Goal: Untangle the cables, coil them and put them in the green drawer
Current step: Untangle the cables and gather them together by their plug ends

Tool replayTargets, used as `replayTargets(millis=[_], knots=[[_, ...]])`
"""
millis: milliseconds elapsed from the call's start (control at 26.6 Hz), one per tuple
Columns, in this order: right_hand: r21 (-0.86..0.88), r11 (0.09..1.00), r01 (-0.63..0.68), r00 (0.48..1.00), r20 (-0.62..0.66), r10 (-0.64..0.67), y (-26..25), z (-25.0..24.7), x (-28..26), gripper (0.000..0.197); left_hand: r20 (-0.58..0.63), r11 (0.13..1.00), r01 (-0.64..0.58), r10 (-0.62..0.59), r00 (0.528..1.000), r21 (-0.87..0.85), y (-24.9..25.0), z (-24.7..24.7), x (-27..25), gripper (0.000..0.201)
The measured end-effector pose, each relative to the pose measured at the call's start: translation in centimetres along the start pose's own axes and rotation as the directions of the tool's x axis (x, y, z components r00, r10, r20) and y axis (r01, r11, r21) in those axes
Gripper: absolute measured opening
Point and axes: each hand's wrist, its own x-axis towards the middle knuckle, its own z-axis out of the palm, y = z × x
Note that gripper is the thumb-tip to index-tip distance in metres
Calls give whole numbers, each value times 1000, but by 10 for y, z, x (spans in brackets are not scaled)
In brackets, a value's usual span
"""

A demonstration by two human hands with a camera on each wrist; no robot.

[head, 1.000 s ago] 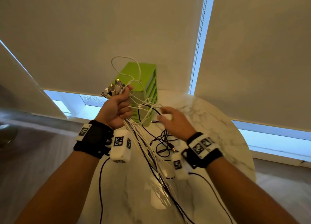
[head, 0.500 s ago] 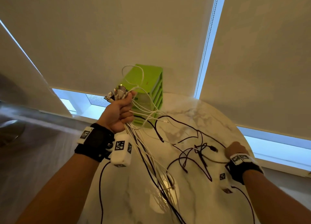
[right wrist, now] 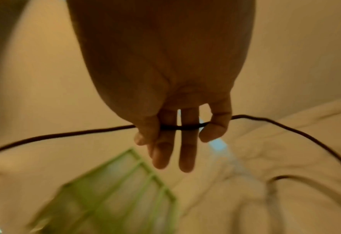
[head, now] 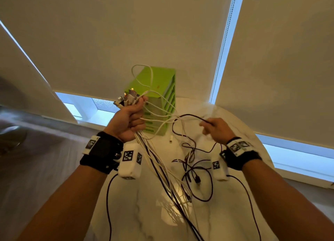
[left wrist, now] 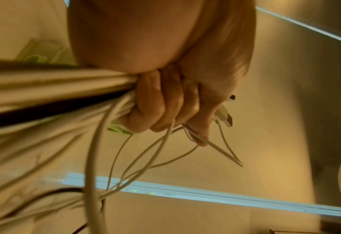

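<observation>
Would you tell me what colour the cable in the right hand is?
Black; the right hand pinches the black cable, clearest in the right wrist view.

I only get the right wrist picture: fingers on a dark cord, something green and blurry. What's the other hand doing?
Observer: The left hand grips a bunch of white cables, plugs sticking out above the fist.
Operator: And the green thing?
Observer: A green drawer unit standing on a round marble table, behind the left hand.
Operator: Where does my dark cord go?
Observer: The black cable held by the right hand arcs toward the bunch; black cable also lies in tangled loops on the table.
</observation>
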Motion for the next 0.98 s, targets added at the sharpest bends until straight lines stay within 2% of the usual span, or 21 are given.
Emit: replayTargets(millis=[38,75,151,188,226,301,377,414,452,489,527,565,640,678,715,791,828,866,904,941,979], knots=[[-27,990,-138,990,5,138,21,-9,0,23,-17,1000,2,-2,1000,3,1,-4,-2,30],[-69,956,-283,959,-2,284,47,-16,1,28,-24,1000,12,-12,1000,13,1,-7,-4,31],[-185,871,-455,890,-71,450,88,-22,5,37,-12,1000,12,-12,1000,19,2,-8,-5,35],[-270,826,-495,867,-93,489,107,-22,3,40,-13,1000,10,-10,1000,16,3,-8,-6,36],[-426,757,-496,855,-90,510,118,-25,-6,42,-21,1000,7,-6,1000,12,4,-8,-6,35],[-698,584,-415,834,-35,550,135,-26,-30,59,-44,1000,-4,4,999,3,10,-11,-8,34],[-721,533,-442,800,-48,598,127,-28,-33,67,-70,1000,0,0,998,3,13,-15,-9,30],[-685,570,-455,809,-50,585,116,-25,-27,65,-77,1000,16,-15,997,11,10,-14,-9,26],[-626,665,-408,872,-52,486,98,-20,-15,69,-72,999,29,-28,997,21,7,-10,-8,23],[-534,796,-285,942,-3,336,68,-10,-7,76,-59,999,40,-38,998,30,4,-5,-6,21],[-428,897,-112,985,73,157,32,0,-3,80,-43,998,47,-45,998,37,1,3,-3,21],[-270,961,63,989,147,-24,-5,11,-4,77,-26,998,51,-50,998,45,-1,10,-1,21],[-59,962,267,945,214,-249,-59,29,-13,47,7,997,54,-54,998,60,1,19,-1,20],[-8,949,315,931,195,-307,-65,33,-14,28,17,996,53,-55,998,65,2,20,-2,19],[46,944,326,929,171,-329,-66,33,-14,16,18,996,55,-56,998,70,4,20,-4,20],[3,971,241,968,73,-240,-29,22,-6,20,-6,997,51,-51,999,59,9,13,-10,21],[-93,988,123,992,0,-123,0,11,-3,21,-20,999,35,-34,999,33,12,7,-13,19],[-185,981,-51,996,-75,38,31,-2,-6,21,-28,1000,14,-14,1000,10,16,3,-17,19],[-254,939,-234,970,-134,205,60,-15,-11,22,-28,1000,-2,3,1000,11,20,0,-17,19],[-304,874,-379,925,-134,354,82,-24,-16,24,-28,999,-3,4,1000,32,23,-1,-16,20],[-341,832,-438,897,-101,431,93,-28,-20,26,-25,998,14,-13,1000,63,23,-2,-15,20]])
